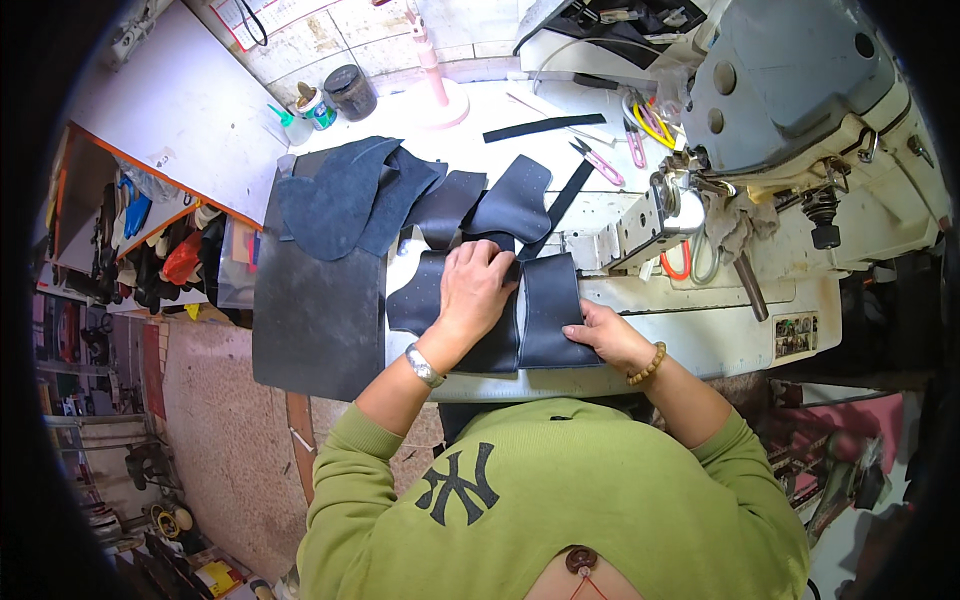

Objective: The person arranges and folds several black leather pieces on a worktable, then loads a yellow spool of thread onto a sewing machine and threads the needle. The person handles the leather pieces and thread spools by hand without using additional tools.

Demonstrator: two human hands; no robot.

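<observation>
Black leather panel point(552, 310) on white table point(690, 345), right hand point(612, 338) pinching its right edge, thumb uppermost. Left hand point(478, 285) curled over neighbouring piece point(493, 347); can't tell whether fingertips grip. Seemingly positioning pieces; next move calls for even edges.

green sweatshirt point(590, 470): black interlocked letters point(459, 486) | wall sheet point(285, 13): print too small to read

We count at least six dark leather pieces point(550, 310), two black strips point(543, 128), two pink-handled snips point(606, 169), one sewing machine point(795, 80), one wristwatch point(424, 366), one beaded bracelet point(648, 364), one pink stand point(433, 85).
</observation>
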